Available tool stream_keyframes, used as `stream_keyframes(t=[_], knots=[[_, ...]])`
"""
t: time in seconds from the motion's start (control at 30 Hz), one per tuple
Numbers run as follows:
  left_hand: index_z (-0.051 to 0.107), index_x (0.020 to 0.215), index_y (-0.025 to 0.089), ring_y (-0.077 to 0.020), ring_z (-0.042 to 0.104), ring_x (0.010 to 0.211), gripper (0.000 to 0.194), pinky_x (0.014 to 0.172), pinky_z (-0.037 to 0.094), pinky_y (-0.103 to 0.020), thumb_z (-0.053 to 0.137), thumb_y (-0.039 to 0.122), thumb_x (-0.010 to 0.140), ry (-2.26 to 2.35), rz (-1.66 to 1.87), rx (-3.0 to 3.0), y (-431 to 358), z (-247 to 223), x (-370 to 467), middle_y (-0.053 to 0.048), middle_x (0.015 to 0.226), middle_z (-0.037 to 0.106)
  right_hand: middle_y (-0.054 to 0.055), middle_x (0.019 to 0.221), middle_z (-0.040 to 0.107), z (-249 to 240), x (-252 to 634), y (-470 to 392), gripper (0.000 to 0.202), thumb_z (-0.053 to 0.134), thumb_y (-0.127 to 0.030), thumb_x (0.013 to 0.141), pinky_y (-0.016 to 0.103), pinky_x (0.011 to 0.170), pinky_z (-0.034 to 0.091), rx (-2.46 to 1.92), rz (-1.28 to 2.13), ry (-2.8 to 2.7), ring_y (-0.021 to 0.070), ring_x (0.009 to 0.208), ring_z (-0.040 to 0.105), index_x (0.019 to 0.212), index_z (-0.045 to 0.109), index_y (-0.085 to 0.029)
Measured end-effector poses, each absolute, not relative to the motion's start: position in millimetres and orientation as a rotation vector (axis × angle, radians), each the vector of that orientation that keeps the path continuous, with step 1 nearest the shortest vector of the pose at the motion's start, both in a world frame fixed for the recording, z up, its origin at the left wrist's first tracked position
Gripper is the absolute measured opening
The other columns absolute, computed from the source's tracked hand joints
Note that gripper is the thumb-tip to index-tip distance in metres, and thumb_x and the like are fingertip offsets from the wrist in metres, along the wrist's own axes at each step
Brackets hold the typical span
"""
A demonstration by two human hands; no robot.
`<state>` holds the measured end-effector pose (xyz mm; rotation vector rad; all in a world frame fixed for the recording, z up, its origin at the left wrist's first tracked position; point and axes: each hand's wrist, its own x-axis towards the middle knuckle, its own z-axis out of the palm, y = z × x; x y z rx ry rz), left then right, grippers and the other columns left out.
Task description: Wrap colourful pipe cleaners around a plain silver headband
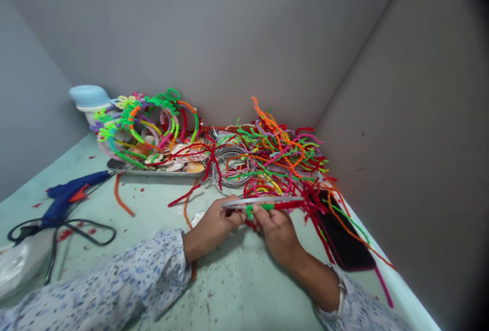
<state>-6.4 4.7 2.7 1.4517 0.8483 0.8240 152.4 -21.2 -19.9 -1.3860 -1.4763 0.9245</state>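
Observation:
A thin grey headband (273, 199) is held nearly edge-on between both hands, just above the table. Red pipe cleaner (289, 205) covers a stretch of its right side, and green pipe cleaner (266, 208) is wound beside it towards the middle. My left hand (216, 224) is closed on the left end of the band, its fingertips near the green part. With thumb and fingers pinched, my right hand (278, 231) grips the band at the green winding. The fingers partly hide the lower portion of the band.
Behind my hands lie loose pipe cleaners (282, 142) and coiled grey hoops (229, 165). Finished-looking wrapped headbands (175, 125) rest on a metal tray (164, 173) of shells. A blue glue gun (63, 201) with a cord is left; a dark phone (349, 239) lies right. Walls enclose the table.

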Motion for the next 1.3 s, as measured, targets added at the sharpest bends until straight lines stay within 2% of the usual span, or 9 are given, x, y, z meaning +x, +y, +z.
stream_keyframes(t=[0.23,0.53,0.8,1.3], knots=[[0.054,0.07,0.016,-0.0106,0.041,0.061,0.013,0.057,0.034,-0.022,0.059,0.025,0.077,1.016,0.871,1.593,3.3,-0.5,-3.4,0.003,0.065,0.046,-0.003,0.054,0.049,-21.2,152.3,-21.1,0.038,0.045,-0.036,0.089,0.024,0.052,0.038,-1.356,0.986,-1.451,0.0123,0.052,0.045,0.055,0.047,-0.019],[0.062,0.076,0.015,-0.0127,0.05,0.067,0.011,0.063,0.039,-0.023,0.057,0.024,0.08,0.981,0.858,1.545,2.6,-2.8,-2.6,-0.001,0.071,0.057,-0.004,0.057,0.048,-24.9,152.7,-18.0,0.026,0.045,-0.034,0.089,0.024,0.052,0.038,-1.274,1.006,-1.424,0.0122,0.053,0.046,0.068,0.052,-0.019],[0.064,0.075,0.014,-0.0135,0.05,0.067,0.016,0.064,0.039,-0.024,0.055,0.025,0.083,0.992,0.88,1.617,2.2,1.4,-2.8,-0.002,0.07,0.058,-0.004,0.058,0.046,-23.2,152.7,-18.7,0.029,0.043,-0.034,0.091,0.024,0.054,0.036,-1.271,0.981,-1.471,0.0123,0.054,0.045,0.066,0.049,-0.02],[0.062,0.074,0.014,-0.0126,0.05,0.066,0.01,0.061,0.039,-0.023,0.057,0.02,0.08,1.041,0.932,1.632,0.6,2.7,-3.4,0.0,0.07,0.056,-0.003,0.064,0.047,-20.1,153.6,-19.2,0.028,0.042,-0.03,0.093,0.026,0.06,0.036,-1.259,0.912,-1.564,0.0125,0.06,0.047,0.068,0.05,-0.02]])
